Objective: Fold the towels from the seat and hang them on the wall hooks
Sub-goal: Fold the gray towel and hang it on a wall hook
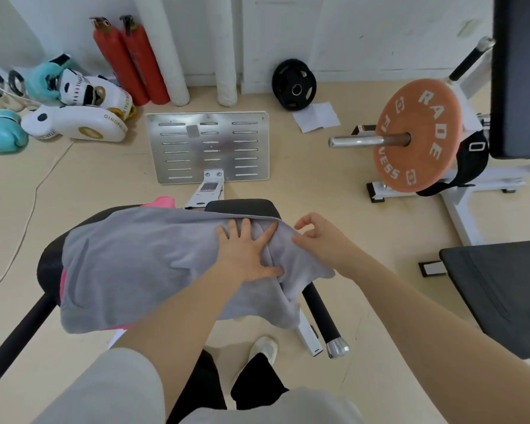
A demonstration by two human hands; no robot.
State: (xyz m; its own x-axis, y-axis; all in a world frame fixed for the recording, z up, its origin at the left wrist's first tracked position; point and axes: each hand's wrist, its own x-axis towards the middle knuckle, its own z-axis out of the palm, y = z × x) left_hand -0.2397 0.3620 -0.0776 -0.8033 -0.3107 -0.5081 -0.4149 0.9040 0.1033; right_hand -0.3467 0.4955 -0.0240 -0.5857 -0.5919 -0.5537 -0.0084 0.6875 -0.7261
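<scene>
Both hands work at the right end of the grey towel (141, 258), which lies spread over the black padded seat (242, 205) of a gym machine. The left hand (248, 251) is flat, fingers splayed wide, palm pressing the cloth down onto the seat. The right hand (320, 240) sits just beside it at the towel's far right edge, thumb and forefinger curled towards each other in a loose pinch; whether they already grip the hem cannot be told. A pink towel (162, 201) lies beneath the grey one, showing at the far edge and again at the near left.

The grey towel looks soft, light and limp: it sags over the seat's edges and bunches into creases near the left hand's thumb. It will likely not hold a shape by itself, so a fold needs one hand pinning while the other lifts. The best hold appears to be a corner or the hem at the right edge, pinched between finger and thumb, then carried across to the opposite side. The seat is narrower than the towel, so overhanging cloth could slide off toward the floor (288, 185) if released. No wall hooks are in view.
</scene>
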